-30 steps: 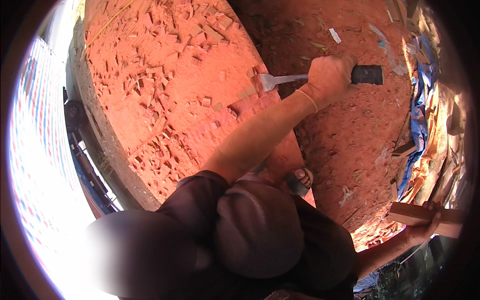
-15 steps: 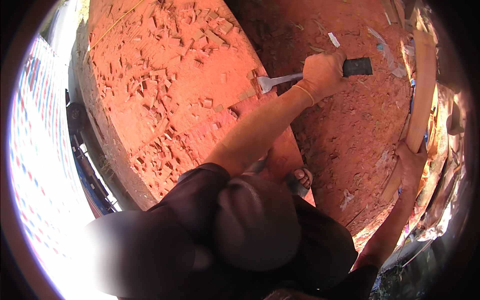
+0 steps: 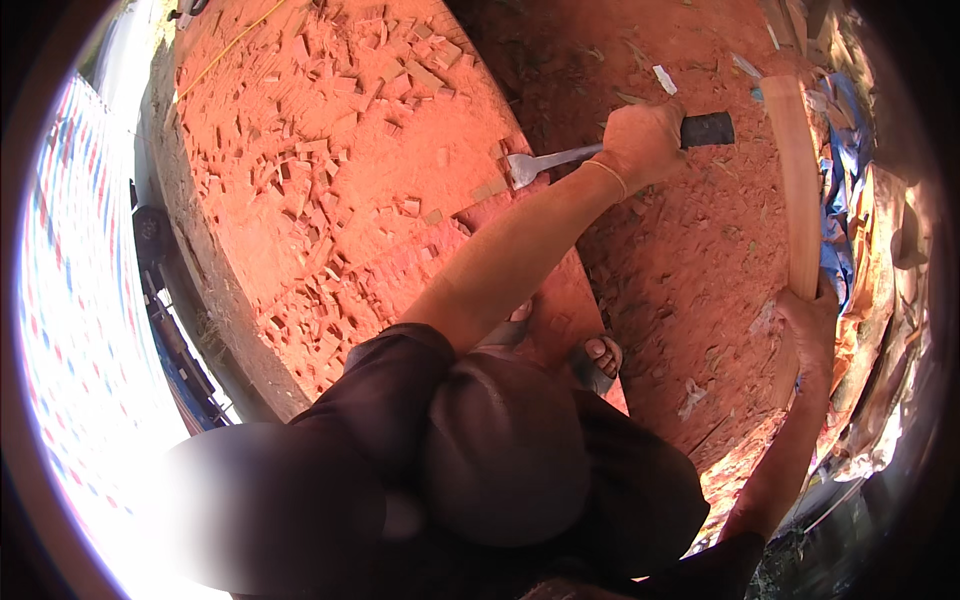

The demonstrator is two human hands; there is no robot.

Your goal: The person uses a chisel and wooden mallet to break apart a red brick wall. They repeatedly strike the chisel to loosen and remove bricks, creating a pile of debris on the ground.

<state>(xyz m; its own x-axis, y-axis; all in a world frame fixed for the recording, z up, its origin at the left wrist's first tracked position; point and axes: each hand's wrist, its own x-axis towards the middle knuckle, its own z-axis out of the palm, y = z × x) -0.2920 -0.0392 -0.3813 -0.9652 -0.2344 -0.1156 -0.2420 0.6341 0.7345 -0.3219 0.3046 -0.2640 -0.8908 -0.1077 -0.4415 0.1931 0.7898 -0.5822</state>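
My left hand is closed round the black grip of a hammer-like tool, whose pale metal shaft ends in a flared head. That head lies over the edge of a reddish, dust-covered board; whether it touches the board I cannot tell. On the right, my right hand wraps round a long, light-brown wooden plank. The plank runs from beyond the hand back towards me, and my fingers hide part of it.
Small wood offcuts lie scattered across the board. A sandalled foot is by its near edge. Right of the plank are blue sheeting and a heap of timber pieces. A white scrap lies on the red ground.
The plank and my right hand have shifted left, uncovering more blue sheeting. My left hand and the tool have moved only slightly left.
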